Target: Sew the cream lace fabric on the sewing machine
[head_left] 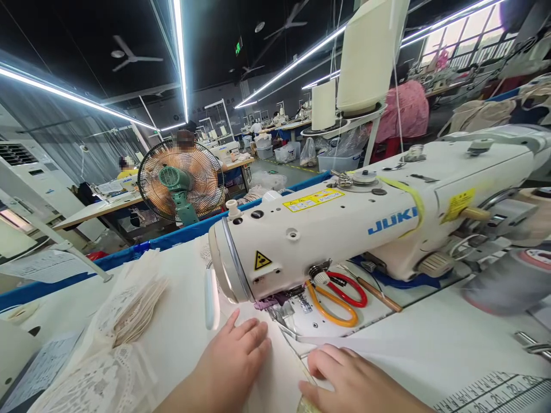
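Observation:
A white JUKI sewing machine [310, 235] stretches across the middle and right. My left hand [235, 355] lies palm down just in front of its needle area, fingers extended over a pale surface. To the right, my right hand [353, 378] has its fingers curled, with the thumb below them. A yellowish edge shows under that thumb; what the fingers hold is hidden. A white strip [361, 344] runs from the presser foot [286, 312] to the right, just beyond my right hand. A bit of purple cloth [271, 303] sits under the machine head.
Orange-and-red-handled scissors [333, 315] and a wooden-handled tool [381, 293] lie under the machine arm. Stacked cream lace pieces [133, 304] cover the left of the table. A fan [178, 178] stands beyond the blue edge. Thread cones [365, 63] rise behind; a printed ruler [495, 396] marks the front right.

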`<state>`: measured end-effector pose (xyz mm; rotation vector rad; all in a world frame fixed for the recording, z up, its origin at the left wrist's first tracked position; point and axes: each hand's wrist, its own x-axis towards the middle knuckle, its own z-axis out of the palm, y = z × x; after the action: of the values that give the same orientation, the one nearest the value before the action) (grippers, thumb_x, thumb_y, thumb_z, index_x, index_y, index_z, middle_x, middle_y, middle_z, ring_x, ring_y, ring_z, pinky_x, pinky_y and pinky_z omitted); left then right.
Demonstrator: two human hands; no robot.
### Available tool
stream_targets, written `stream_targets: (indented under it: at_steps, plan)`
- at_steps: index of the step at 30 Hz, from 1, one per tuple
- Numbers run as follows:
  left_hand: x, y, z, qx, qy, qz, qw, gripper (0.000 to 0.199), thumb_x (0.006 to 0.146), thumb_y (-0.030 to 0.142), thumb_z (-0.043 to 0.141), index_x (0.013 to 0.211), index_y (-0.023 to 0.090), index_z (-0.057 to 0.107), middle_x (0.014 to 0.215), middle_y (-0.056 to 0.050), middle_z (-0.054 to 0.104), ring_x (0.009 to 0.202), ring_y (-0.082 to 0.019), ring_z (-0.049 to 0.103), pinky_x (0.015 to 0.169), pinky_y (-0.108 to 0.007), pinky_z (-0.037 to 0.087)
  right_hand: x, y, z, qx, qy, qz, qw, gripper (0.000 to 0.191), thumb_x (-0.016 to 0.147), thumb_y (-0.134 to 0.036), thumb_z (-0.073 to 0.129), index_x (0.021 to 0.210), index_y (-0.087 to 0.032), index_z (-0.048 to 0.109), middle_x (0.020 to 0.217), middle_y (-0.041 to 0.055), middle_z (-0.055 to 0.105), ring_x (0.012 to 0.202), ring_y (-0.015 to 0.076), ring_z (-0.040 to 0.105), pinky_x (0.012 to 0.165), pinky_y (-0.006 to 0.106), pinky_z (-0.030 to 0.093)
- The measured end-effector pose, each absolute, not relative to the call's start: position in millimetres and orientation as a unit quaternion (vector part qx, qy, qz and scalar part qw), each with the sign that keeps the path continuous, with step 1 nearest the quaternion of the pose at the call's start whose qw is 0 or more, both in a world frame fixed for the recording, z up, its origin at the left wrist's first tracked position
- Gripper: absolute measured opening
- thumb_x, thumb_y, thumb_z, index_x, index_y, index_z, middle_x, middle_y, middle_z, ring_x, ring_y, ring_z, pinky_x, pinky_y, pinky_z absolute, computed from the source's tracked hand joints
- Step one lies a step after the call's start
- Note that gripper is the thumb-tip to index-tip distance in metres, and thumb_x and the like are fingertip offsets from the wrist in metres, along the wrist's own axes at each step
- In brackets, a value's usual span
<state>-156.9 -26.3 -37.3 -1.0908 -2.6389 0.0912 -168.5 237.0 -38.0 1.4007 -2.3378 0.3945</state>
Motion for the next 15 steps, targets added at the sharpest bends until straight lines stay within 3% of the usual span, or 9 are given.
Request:
stream_targets:
  at_steps: [4,8,12,15]
  plan:
    - [-161,-27,-31,-0.381,-0.903,0.058,0.188,0.028,0.093,0.022,0.037,0.112,0.018,0.057,0.124,-0.005,0.057,0.112,-0.021,0.052,0.112,-0.054,0.015,-175,226,-39,0.485,-0.825,0.144,0.252,0.031,0.063,-0.020,0.076,0.075,-0.021,0.047,0.071,-0.0030,0.048,0.065,0.0156,0.048,0.055,0.025,0.029]
    - [-162,-21,-12,-0.399,-0.894,0.064,0.191,0.028,0.097,0.018,0.032,0.105,0.018,0.059,0.119,-0.005,0.061,0.107,-0.021,0.056,0.107,-0.051,0.032,-176,222,-36,0.478,-0.841,0.149,0.205,0.051,0.045,-0.036,0.087,0.077,-0.022,0.050,0.073,-0.0032,0.050,0.066,0.0160,0.047,0.055,0.026,0.030]
    - [-158,-9,-2,-0.432,-0.892,0.011,0.128,0.024,0.091,0.015,0.037,0.099,0.014,0.060,0.119,-0.007,0.060,0.106,-0.020,0.057,0.101,-0.040,0.044,-172,221,-30,0.467,-0.871,0.104,0.114,0.044,0.057,-0.035,0.080,0.090,-0.022,0.054,0.082,0.0007,0.054,0.077,0.0204,0.050,0.064,0.030,0.036]
    - [-154,-1,-9,-0.450,-0.876,-0.091,0.148,0.020,0.085,0.016,0.039,0.084,0.014,0.059,0.107,-0.010,0.064,0.100,-0.019,0.059,0.094,-0.031,0.049,-172,219,-27,0.458,-0.880,0.093,0.078,0.041,0.063,-0.034,0.076,0.096,-0.022,0.055,0.083,0.0012,0.055,0.075,0.0209,0.051,0.062,0.031,0.035]
